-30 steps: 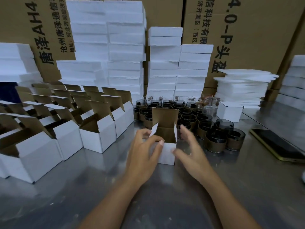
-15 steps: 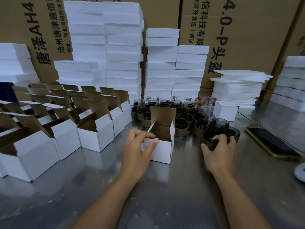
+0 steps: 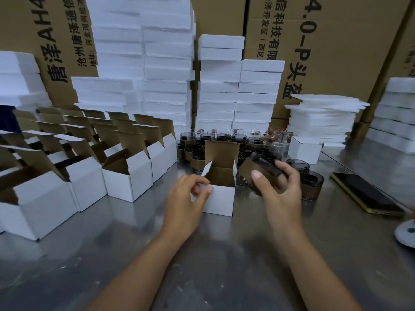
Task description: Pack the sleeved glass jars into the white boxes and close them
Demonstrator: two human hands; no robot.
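- Steel table (image 3: 112, 254), dull and scuffed, carries everything; the clock directions below take the open box as the centre of the dial.
- The open box (image 3: 221, 199), white outside and brown inside, stands on the table mid-frame. Its lid flap is upright at the back and its two side flaps are raised.
- The left hand (image 3: 186, 205) comes in from 7 o'clock and pinches the box's near-left corner between thumb and curled forefinger.
- The right hand (image 3: 280, 191), at 3 o'clock, is wrapped round a sleeved jar (image 3: 251, 169), with the thumb on the brown sleeve and the fingers over the far side.
- That jar is off the table and tilted, just beside the box's right flap at about 2 o'clock. It is blurred, so I cannot tell whether it touches the flap.
- More jars (image 3: 226, 142) in brown sleeves stand packed together behind the box, from 11 to 2 o'clock.
- Spare boxes (image 3: 125, 178), white with their lids up, stand in rows from 9 to 10 o'clock.
- A closed white box (image 3: 305, 150) sits at 2 o'clock, beyond the jars.
- A dark phone (image 3: 368, 194) lies flat at 3 o'clock, well apart from both hands.
- White foam blocks (image 3: 166, 63) are stacked high at 12 o'clock, and thin foam sheets (image 3: 323, 117) are piled towards 2 o'clock.
- Printed brown cartons (image 3: 336, 41) stand behind it all.
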